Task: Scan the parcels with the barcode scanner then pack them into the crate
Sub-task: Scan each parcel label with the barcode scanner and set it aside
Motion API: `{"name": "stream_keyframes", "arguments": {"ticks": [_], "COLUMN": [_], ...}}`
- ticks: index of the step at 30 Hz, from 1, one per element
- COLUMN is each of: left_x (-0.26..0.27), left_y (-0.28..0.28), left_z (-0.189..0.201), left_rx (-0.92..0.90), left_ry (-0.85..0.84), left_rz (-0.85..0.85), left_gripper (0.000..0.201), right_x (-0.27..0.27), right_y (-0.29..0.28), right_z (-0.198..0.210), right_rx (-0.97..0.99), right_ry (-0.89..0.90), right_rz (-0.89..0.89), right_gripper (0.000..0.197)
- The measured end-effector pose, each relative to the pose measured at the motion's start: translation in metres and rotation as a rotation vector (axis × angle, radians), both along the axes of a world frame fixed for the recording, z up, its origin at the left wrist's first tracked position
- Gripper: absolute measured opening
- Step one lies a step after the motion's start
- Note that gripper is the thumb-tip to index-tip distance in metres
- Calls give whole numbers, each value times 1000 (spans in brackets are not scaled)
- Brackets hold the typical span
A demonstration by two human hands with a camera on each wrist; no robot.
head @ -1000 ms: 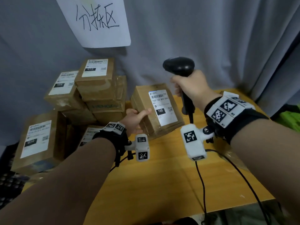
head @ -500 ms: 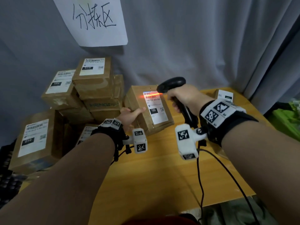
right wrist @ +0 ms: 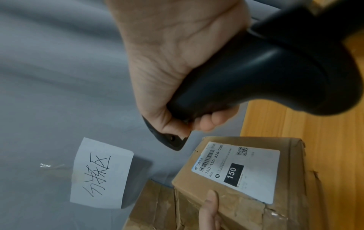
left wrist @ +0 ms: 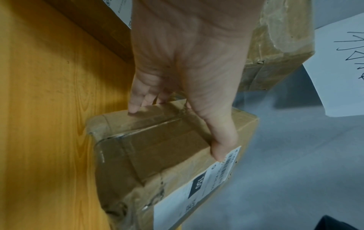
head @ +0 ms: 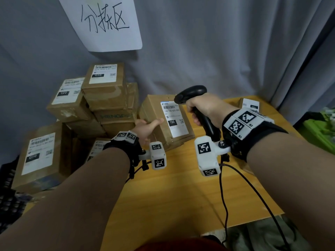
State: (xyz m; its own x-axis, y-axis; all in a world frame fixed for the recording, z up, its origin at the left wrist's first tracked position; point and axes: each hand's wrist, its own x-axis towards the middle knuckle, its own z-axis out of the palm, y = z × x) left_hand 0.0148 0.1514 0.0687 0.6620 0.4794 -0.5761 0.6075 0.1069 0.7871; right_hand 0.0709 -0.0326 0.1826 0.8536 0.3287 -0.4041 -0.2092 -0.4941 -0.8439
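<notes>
A brown parcel (head: 155, 113) with a white label marked 150 stands tilted on the wooden table (head: 181, 196). My left hand (head: 150, 124) grips its left end, thumb on the labelled face and fingers behind. The left wrist view shows that hand (left wrist: 187, 62) and the thumb beside the barcode on the parcel (left wrist: 157, 155). My right hand (head: 203, 109) grips the handle of the black barcode scanner (head: 190, 93). Its head hangs just above the label's top right corner. In the right wrist view the scanner (right wrist: 256, 74) points down at the parcel (right wrist: 285, 186). No red light shows on the label.
Several labelled parcels (head: 105, 87) are stacked at the left, with a large one (head: 39, 154) in front. A small parcel (head: 251, 105) sits at the table's far right corner. The scanner cable (head: 224, 196) trails over the front edge. A dark gridded thing (head: 9, 205) lies at lower left.
My right hand brought the scanner down from a raised position to the label. A red scan line lit the barcode half a second ago and is now gone. The left hand kept its hold.
</notes>
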Motion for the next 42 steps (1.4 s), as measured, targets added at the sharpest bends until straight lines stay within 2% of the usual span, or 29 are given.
{"name": "stream_keyframes", "arguments": {"ticks": [5, 8, 10, 11, 12, 13, 15, 16, 19, 23, 26, 29, 33, 36, 39, 42], "left_x": [-7, -22, -38, -47, -58, -67, -83, -90, -101, -103, -99, -93, -75, -52, -26, 0], "left_y": [-4, -8, -10, -9, -6, -1, 13, 22, 48, 64, 71, 69, 46, 21, -10, -46], "left_z": [5, 2, -6, -13, -19, -26, -42, -50, -66, -53, -42, -38, -31, -24, -19, -16], "left_rx": [23, -80, -176, -176, -154, -124, -44, -11, 128, 562, 697, 752, 770, 757, 700, 676], "left_ry": [26, -5, -12, -3, 11, 54, 149, 171, 217, 365, 446, 402, 273, 205, 66, -30], "left_rz": [-84, -139, -138, -148, -152, -147, -135, -121, -84, -245, -316, -335, -384, -495, -560, -615], "left_gripper": [83, 66, 49, 36, 33, 46, 86, 89, 78, 50, 48, 35, 41, 34, 29, 14], "right_x": [0, -1, -3, -5, -9, -13, -25, -31, -50, -65, -69, -69, -51, -30, -7, 14], "right_y": [0, -1, -5, -6, -7, -6, 4, 11, 40, 78, 91, 92, 70, 35, -11, -63], "right_z": [-8, -25, -47, -60, -74, -87, -112, -122, -140, -144, -147, -152, -150, -140, -130, -124], "right_rx": [140, 207, 140, 89, 44, 9, -27, -23, 74, 87, 86, 91, 106, 76, 10, -48], "right_ry": [-51, -67, -26, 13, 64, 125, 243, 292, 393, 341, 349, 301, 177, 75, -39, -151], "right_rz": [-60, -80, -69, -62, -53, -33, 18, 50, 143, 191, 250, 233, 123, 56, -53, -203], "right_gripper": [13, 10, 12, 17, 20, 23, 27, 31, 30, 35, 36, 29, 12, 7, 9, 13]}}
